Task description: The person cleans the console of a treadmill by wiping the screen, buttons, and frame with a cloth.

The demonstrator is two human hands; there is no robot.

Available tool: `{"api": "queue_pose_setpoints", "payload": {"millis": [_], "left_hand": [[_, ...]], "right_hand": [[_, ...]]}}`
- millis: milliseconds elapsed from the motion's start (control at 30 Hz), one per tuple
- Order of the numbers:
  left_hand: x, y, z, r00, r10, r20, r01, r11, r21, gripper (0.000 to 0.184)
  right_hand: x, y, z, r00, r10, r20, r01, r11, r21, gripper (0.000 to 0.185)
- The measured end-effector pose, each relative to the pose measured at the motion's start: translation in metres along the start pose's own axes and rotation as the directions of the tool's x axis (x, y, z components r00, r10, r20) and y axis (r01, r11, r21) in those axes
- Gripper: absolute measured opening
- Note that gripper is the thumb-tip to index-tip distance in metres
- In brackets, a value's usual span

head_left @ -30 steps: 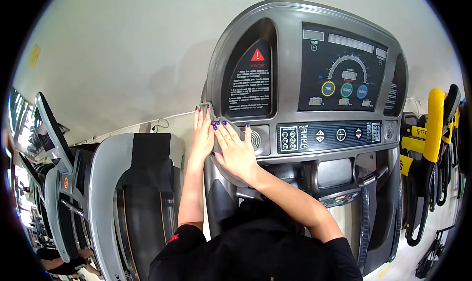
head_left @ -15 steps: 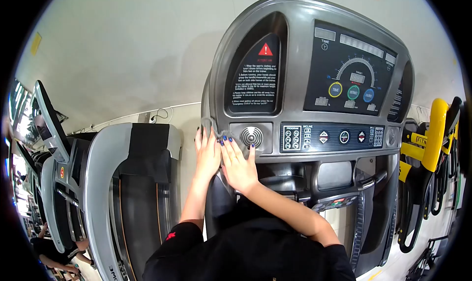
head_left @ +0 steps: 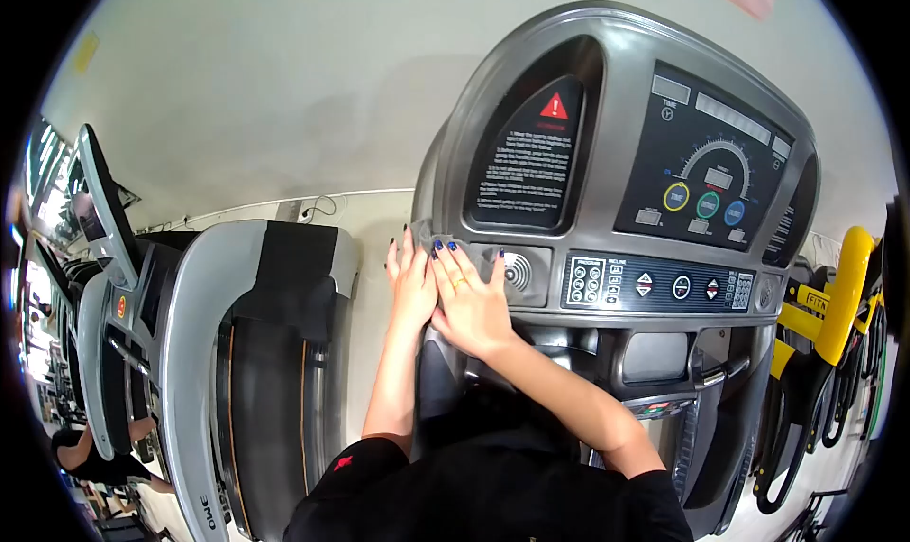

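A thin grey cloth [head_left: 438, 241] lies bunched over the left edge of a treadmill console [head_left: 607, 163], partly hidden under my fingers. My left hand [head_left: 409, 281] reaches around the console's left side and holds the cloth there, fingers bent along the edge. On the front face, my right hand [head_left: 464, 295] keeps the cloth pressed down with its fingers stretched over it. The two hands touch each other, and the right thumb lies beside a round speaker grille [head_left: 517, 272]. To the right of that runs a strip of buttons [head_left: 654, 284].
Another treadmill [head_left: 275, 352] stands to the left, with a cable [head_left: 322, 205] on the floor behind it. Yellow-and-black gym equipment [head_left: 844, 295] is at the right. A person in dark clothes [head_left: 104, 452] is at the lower left. A pale wall rises behind the console.
The view has shifted, so the console appears farther right and lower. Both hands remain on the cloth at its left edge, the left fingers now further around the side.
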State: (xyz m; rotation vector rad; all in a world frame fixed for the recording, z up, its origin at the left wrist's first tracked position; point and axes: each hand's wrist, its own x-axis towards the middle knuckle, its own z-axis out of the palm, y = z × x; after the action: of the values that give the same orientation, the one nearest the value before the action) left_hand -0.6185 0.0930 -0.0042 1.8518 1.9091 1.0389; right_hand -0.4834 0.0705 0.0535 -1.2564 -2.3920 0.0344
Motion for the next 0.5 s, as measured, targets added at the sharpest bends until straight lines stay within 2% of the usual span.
{"api": "queue_pose_setpoints", "payload": {"millis": [33,133,233,300,333,433,500], "left_hand": [[0.003,-0.003,-0.001,1.000,0.005,-0.008,-0.005,1.000,0.008,0.034],[0.009,-0.016,0.001,0.997,0.072,-0.021,-0.072,0.997,0.008,0.026],[0.001,-0.022,-0.002,0.998,0.058,0.009,-0.058,0.998,-0.003,0.025],[-0.009,-0.027,-0.005,0.999,0.036,0.027,-0.035,0.998,-0.043,0.023],[-0.016,-0.030,-0.005,0.998,0.023,0.052,-0.018,0.996,-0.083,0.022],[-0.037,-0.033,-0.010,0.995,-0.013,0.097,0.017,0.999,-0.043,0.017],[-0.052,-0.033,-0.014,0.994,-0.012,0.112,0.018,0.998,-0.061,0.014]], "right_hand": [[0.007,0.003,-0.002,0.995,-0.037,-0.091,0.040,0.999,0.032,0.060],[0.022,0.001,-0.007,0.994,-0.072,-0.088,0.072,0.997,-0.004,0.053],[0.021,-0.006,-0.002,0.996,-0.087,-0.018,0.085,0.994,-0.062,0.050],[0.011,-0.011,0.007,0.994,-0.105,0.014,0.106,0.986,-0.131,0.064],[0.006,-0.015,0.011,0.995,-0.096,0.025,0.098,0.985,-0.142,0.064],[-0.013,-0.024,0.013,0.992,-0.092,0.088,0.097,0.994,-0.056,0.054],[-0.029,-0.031,0.019,0.993,-0.078,0.091,0.083,0.995,-0.049,0.058]]}}
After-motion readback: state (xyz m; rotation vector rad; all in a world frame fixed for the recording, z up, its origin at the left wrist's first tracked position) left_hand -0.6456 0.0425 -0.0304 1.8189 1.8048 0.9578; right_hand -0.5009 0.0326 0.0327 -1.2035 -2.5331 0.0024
